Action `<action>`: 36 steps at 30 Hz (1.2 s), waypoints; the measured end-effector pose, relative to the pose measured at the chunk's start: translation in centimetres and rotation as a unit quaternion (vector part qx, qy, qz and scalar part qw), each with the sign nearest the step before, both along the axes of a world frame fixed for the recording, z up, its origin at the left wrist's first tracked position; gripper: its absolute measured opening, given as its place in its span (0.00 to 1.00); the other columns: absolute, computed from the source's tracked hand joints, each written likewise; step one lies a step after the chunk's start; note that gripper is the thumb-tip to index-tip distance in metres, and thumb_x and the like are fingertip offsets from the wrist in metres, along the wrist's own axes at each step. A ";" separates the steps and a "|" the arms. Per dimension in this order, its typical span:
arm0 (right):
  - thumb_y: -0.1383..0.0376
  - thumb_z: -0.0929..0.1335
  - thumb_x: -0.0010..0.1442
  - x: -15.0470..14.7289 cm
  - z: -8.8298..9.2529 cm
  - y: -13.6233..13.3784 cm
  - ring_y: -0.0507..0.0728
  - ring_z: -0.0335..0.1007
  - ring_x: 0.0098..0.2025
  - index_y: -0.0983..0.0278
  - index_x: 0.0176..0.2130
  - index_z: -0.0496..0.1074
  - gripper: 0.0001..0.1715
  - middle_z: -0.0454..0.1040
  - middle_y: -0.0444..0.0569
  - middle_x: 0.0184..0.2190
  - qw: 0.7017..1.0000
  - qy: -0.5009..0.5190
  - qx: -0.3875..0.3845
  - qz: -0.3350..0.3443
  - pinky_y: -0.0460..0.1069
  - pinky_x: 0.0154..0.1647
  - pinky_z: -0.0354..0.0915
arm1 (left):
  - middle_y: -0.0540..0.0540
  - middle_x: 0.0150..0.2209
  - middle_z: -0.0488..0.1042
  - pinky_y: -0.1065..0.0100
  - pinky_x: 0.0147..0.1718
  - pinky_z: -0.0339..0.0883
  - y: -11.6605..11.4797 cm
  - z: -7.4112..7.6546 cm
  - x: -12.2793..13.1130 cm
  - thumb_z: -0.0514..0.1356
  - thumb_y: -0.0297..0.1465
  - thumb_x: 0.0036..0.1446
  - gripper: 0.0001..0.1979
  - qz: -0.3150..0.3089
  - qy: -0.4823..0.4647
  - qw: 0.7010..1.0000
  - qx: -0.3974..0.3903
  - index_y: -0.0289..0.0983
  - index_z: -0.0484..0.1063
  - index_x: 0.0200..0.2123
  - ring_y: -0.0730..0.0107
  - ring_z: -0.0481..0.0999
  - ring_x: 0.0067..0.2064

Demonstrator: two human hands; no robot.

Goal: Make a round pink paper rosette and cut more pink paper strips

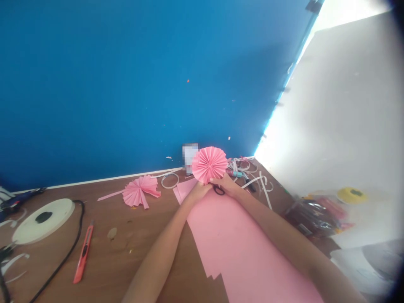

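- Where the tall blue wall ends, the brown wooden bench begins, its far edge running along the foot of the wall.
- Across the bench lies a long pink paper sheet, one end near the far edge, the other running out of view toward me.
- Toward the bench's left edge sits a round cream reel with a black centre.
- Near the far edge, left of my hands, rests a pleated pink paper fan with a narrow tail pointing left.
- Straight ahead, over the sheet's far end, is a round pleated pink paper rosette. My left hand and right hand are closed on its lower rim. It rises from my fingertips, pleats facing me; being round, it shows no long axis. Neither hand is clearly nearer: left at the bottom, right at the lower right.
- Left on the bench, a slim red cutter points its narrow end toward the far edge.
- Just below my right hand shows a dark loop; whether my fingers touch it, I cannot tell.
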State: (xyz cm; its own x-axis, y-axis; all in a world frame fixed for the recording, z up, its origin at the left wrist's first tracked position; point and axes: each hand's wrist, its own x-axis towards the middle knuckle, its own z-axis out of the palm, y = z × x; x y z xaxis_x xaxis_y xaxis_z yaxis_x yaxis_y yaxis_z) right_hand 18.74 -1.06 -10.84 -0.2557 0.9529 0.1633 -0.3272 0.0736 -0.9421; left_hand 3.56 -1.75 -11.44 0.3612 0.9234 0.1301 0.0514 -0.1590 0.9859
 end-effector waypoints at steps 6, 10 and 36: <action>0.66 0.77 0.42 -0.1 -0.3 0.2 0.57 0.72 0.42 0.58 0.50 0.68 0.36 0.76 0.47 0.41 1.000 0.008 -0.002 0.000 0.54 0.47 0.66 | 0.46 0.37 0.72 0.66 0.44 0.63 0.2 -0.2 0.2 0.57 0.29 0.50 0.08 -0.010 -0.013 1.000 0.007 0.34 0.69 0.36 0.66 0.70 0.43; 0.63 0.77 0.41 -0.1 -0.5 0.2 0.58 0.72 0.42 0.58 0.51 0.67 0.38 0.77 0.47 0.39 1.000 0.021 -0.011 -0.008 0.54 0.46 0.66 | 0.51 0.24 0.65 0.70 0.32 0.61 0.1 0.2 0.1 0.58 0.29 0.49 0.05 0.001 -0.023 0.998 -0.060 0.36 0.65 0.31 0.71 0.66 0.31; 0.63 0.76 0.43 0.6 -0.2 -0.1 0.59 0.69 0.46 0.57 0.51 0.67 0.36 0.74 0.47 0.43 0.999 0.025 -0.029 0.038 0.54 0.49 0.63 | 0.57 0.20 0.49 0.75 0.20 0.40 0.6 -0.7 0.0 0.55 0.29 0.48 0.10 -0.054 -0.084 0.985 -0.139 0.38 0.52 0.27 0.81 0.47 0.21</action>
